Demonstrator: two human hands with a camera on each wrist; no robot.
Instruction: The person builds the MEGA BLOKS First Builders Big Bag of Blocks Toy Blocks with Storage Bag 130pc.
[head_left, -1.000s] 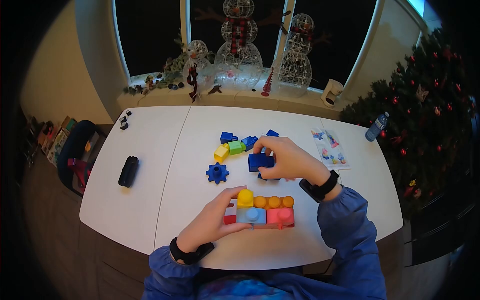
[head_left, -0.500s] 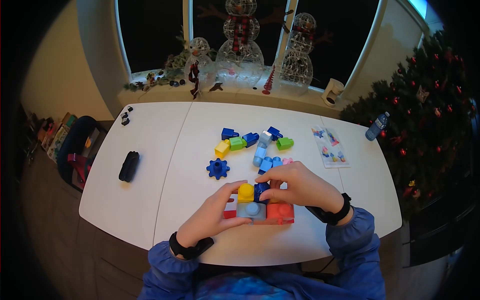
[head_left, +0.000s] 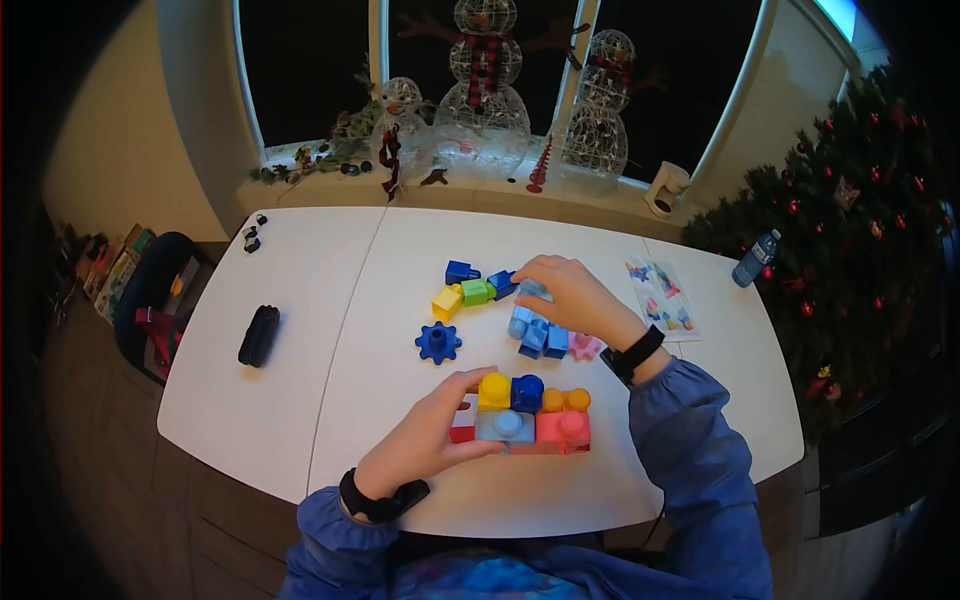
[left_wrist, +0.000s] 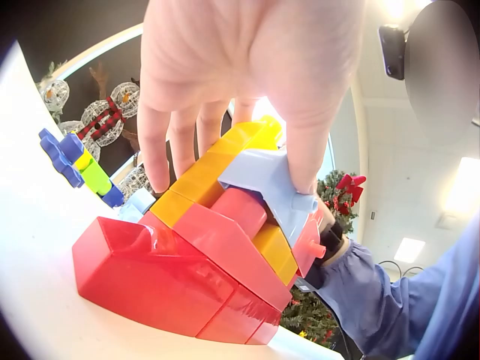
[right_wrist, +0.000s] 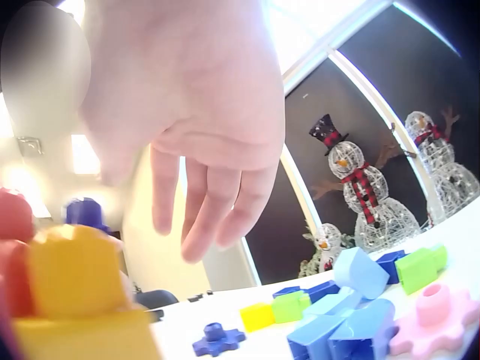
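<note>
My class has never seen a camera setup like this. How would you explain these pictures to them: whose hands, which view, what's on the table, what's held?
There is no robot: a person works with two bare hands. One picture comes from a camera on the head, looking forward and down. The other two come from wrist cameras, so a hand looms large in each.

On the smooth white table lie light-blue plastic blocks, a dark-blue toothed plastic wheel, a pink toothed plastic wheel and a glossy printed picture sheet, among other things.

The left hand grips a multicoloured plastic block build between thumb and fingers. The right hand is over the light-blue blocks; its wrist view shows nothing held.
</note>
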